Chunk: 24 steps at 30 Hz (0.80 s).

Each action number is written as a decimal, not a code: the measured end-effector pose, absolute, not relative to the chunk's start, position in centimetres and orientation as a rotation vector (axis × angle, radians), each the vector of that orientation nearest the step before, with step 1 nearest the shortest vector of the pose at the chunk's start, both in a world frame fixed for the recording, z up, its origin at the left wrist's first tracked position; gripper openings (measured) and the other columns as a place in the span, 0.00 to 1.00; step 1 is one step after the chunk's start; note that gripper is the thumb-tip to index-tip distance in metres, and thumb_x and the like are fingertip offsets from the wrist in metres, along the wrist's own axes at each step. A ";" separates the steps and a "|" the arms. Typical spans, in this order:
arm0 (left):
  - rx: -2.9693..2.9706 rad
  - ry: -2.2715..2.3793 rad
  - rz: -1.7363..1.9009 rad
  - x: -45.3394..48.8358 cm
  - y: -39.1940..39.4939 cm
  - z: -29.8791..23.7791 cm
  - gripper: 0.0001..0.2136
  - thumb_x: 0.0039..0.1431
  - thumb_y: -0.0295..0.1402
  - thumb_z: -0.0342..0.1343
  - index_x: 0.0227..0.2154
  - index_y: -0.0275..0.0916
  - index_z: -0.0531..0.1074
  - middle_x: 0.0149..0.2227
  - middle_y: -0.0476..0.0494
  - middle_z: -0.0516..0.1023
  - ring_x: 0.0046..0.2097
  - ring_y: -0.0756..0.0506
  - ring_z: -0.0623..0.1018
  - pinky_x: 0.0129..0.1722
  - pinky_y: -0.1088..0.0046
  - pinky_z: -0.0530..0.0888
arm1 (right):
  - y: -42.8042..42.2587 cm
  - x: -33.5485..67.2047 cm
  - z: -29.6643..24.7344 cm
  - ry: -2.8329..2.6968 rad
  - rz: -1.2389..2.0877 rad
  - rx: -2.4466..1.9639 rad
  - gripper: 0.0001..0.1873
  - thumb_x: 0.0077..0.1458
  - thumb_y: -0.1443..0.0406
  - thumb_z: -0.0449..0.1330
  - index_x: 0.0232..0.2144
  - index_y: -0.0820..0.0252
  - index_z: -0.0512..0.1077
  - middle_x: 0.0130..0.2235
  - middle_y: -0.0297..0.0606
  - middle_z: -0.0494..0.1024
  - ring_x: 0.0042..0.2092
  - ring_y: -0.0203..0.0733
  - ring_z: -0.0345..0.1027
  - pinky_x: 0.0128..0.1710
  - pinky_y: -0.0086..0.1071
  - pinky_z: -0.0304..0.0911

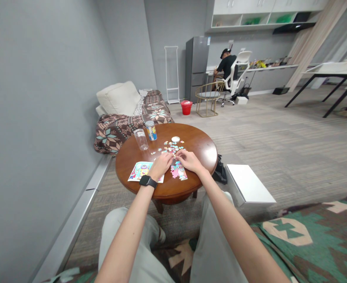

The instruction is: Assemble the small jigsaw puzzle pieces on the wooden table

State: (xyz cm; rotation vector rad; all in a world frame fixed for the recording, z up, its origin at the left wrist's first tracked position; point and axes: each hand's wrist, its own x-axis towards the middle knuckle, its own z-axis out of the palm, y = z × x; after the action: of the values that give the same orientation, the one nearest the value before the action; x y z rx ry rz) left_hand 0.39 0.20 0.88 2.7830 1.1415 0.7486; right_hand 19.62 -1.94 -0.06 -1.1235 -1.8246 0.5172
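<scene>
My left hand [161, 165], with a black watch [148, 181] at its wrist, reaches over the right part of a printed cartoon picture sheet [138, 169]. My right hand [190, 161] comes in from the other side, just above a partly joined jigsaw puzzle [178, 171]. The fingertips of both hands are closed and nearly meet around a small jigsaw piece [175, 156], partly hidden by the fingers. Several loose jigsaw pieces [171, 147] lie scattered just beyond the hands on the round wooden table [200, 145].
Toward the table's far left stand a clear plastic cup [141, 140] and a printed can [151, 131]. A round white lid [175, 139] lies behind the loose pieces. Right of the table is a white box [248, 182]. A person [229, 68] sits at a far counter.
</scene>
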 end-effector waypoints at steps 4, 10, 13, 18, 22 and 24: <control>2.785 1.139 0.739 0.4 0.2 0.8 0.11 0.70 0.32 0.45 0.41 0.38 0.72 0.40 0.41 0.76 0.44 0.43 0.75 0.46 0.66 0.73 | -2.1 19.6 0.1 -1.823 0.529 -1.112 0.03 0.59 0.64 0.59 0.34 0.56 0.73 0.34 0.36 0.81 0.37 0.42 0.76 0.41 0.34 0.69; 2.778 1.132 0.774 0.4 0.4 0.6 0.10 0.70 0.32 0.46 0.42 0.39 0.72 0.41 0.41 0.76 0.44 0.44 0.75 0.47 0.66 0.73 | -1.9 19.7 -0.2 -1.821 0.556 -1.085 0.05 0.59 0.64 0.58 0.39 0.55 0.73 0.37 0.37 0.82 0.40 0.43 0.77 0.44 0.36 0.69; 2.779 1.128 0.770 0.3 0.5 0.6 0.10 0.70 0.31 0.46 0.42 0.38 0.72 0.41 0.41 0.76 0.45 0.44 0.75 0.48 0.66 0.73 | -1.8 19.7 -0.4 -1.819 0.581 -1.080 0.09 0.60 0.65 0.58 0.44 0.55 0.72 0.38 0.36 0.83 0.42 0.43 0.78 0.46 0.37 0.69; 2.769 1.139 0.789 0.3 0.5 0.5 0.10 0.70 0.31 0.45 0.42 0.38 0.72 0.41 0.41 0.76 0.45 0.43 0.75 0.48 0.65 0.74 | -1.6 19.7 -0.5 -1.824 0.561 -1.086 0.13 0.60 0.65 0.58 0.48 0.56 0.73 0.41 0.39 0.83 0.43 0.42 0.77 0.47 0.37 0.69; 2.762 1.135 0.811 0.3 0.4 0.6 0.09 0.70 0.31 0.45 0.43 0.39 0.72 0.42 0.41 0.76 0.46 0.44 0.76 0.48 0.66 0.74 | -1.3 19.8 -0.7 -1.830 0.476 -1.140 0.13 0.59 0.64 0.60 0.46 0.57 0.75 0.45 0.42 0.82 0.43 0.43 0.76 0.48 0.38 0.68; 2.752 1.136 0.815 0.3 0.4 0.6 0.09 0.70 0.30 0.45 0.43 0.39 0.71 0.42 0.41 0.77 0.46 0.44 0.76 0.49 0.66 0.74 | -1.2 19.8 -0.8 -1.833 0.470 -1.144 0.11 0.59 0.64 0.61 0.44 0.58 0.76 0.44 0.42 0.82 0.42 0.43 0.76 0.47 0.37 0.69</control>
State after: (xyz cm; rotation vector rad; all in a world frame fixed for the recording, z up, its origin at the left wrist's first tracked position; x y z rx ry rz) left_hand 0.32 0.40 0.59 2.7520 1.1356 0.8152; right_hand 19.80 -1.23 -0.80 -1.1444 -1.8335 0.4695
